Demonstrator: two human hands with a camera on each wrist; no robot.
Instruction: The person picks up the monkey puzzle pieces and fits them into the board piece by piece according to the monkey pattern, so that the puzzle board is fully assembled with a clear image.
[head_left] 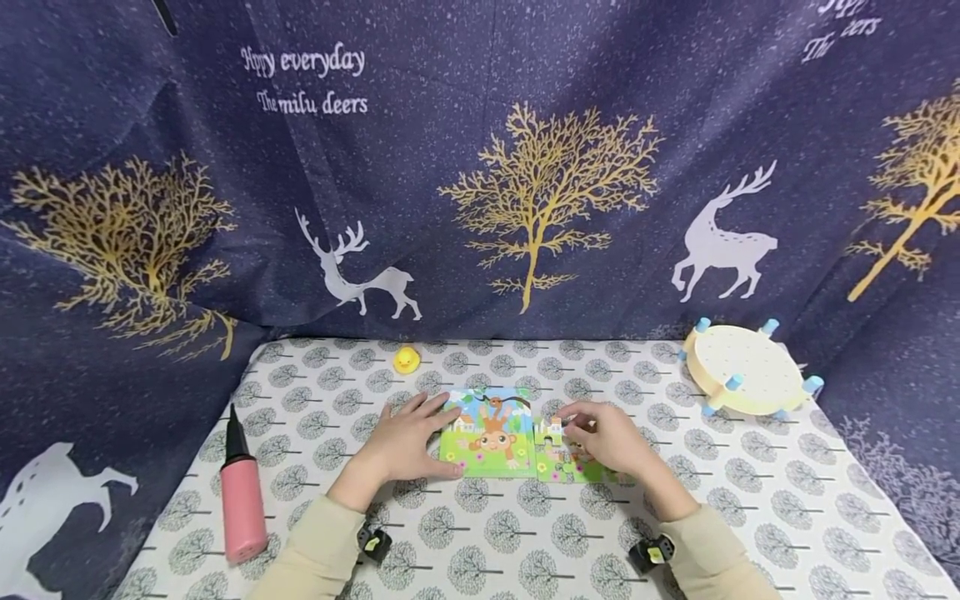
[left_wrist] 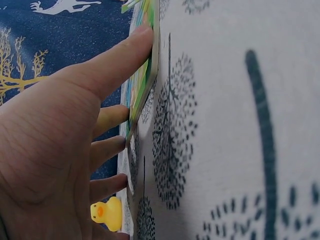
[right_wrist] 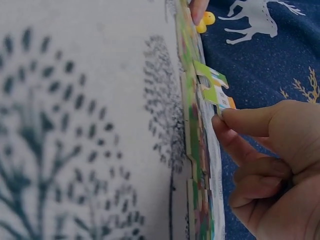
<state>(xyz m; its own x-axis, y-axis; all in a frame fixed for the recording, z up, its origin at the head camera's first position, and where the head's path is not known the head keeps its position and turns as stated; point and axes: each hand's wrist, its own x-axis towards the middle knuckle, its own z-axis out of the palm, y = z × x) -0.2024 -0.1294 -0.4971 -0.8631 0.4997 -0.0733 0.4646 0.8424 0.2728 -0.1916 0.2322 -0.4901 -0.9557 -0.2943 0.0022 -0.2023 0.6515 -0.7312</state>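
Navy fabric [head_left: 600, 50] printed with gold trees and white deer hangs behind a cloth-covered table [head_left: 480, 575]. Midway between its left and right edges, a monkey picture board [head_left: 491, 457] lies whole and flat; the left hand [head_left: 403, 437] spreads its fingers at the board's left side, thumb touching the rim. Just right of it lies a part-built jigsaw [head_left: 570, 472]: its lower stretch of grass and flowers looks joined, while upper sky pieces appear to be lacking. The right hand [head_left: 611, 439] covers some of it, so I cannot tell how many remain. That hand pinches a house-printed jigsaw piece [head_left: 552, 428] between thumb and forefinger, tilted, not yet laid flat. A rubber duck [head_left: 407, 360] sits by the far edge, a pink hand pump [head_left: 244, 512] by the left edge, a cream round stand [head_left: 742, 367] at the far right corner.
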